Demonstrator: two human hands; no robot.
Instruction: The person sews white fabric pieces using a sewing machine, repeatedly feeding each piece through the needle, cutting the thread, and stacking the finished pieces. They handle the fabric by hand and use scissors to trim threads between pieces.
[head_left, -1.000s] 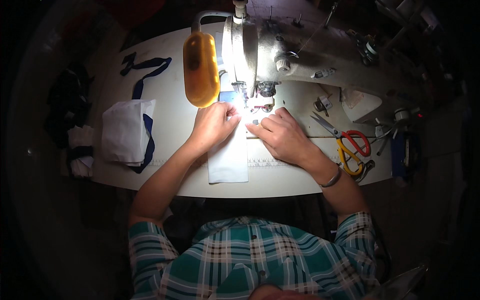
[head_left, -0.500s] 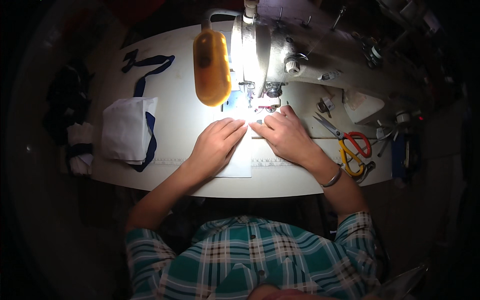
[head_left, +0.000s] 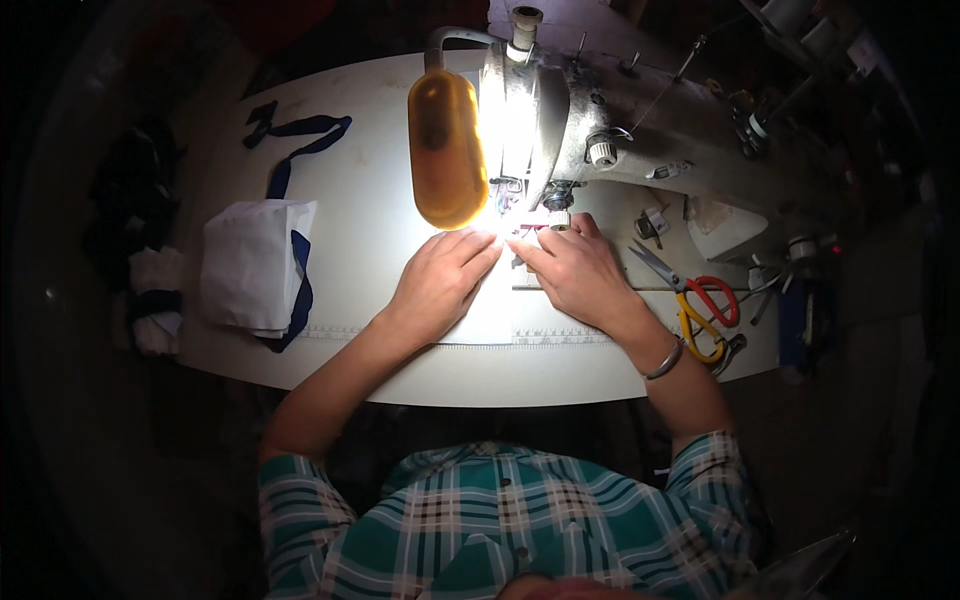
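A narrow piece of white cloth (head_left: pixel 490 318) lies on the sewing table, its far end in the bright light beneath the head of a sewing machine (head_left: pixel 545 130). My left hand (head_left: pixel 447 278) rests flat on the cloth's left part, fingers stretched forward and close together. At the cloth's right edge, my right hand (head_left: pixel 578 270) has its fingers bent, with thumb and forefinger tips meeting the cloth just before the needle area. Glare hides the needle, the presser foot and the exact fingertip contact.
An amber lamp (head_left: pixel 448 150) hangs left of the machine head. Scissors (head_left: pixel 695 300) with red and yellow handles lie at right. A stack of folded white cloth (head_left: pixel 255 265) with a dark blue strap (head_left: pixel 300 290) sits at left. A printed ruler scale (head_left: pixel 570 336) runs along the table front.
The cloth has slid forward under the machine head; its near edge now lies closer to the ruler scale. Both hands stay on it. The whole view has shifted slightly.
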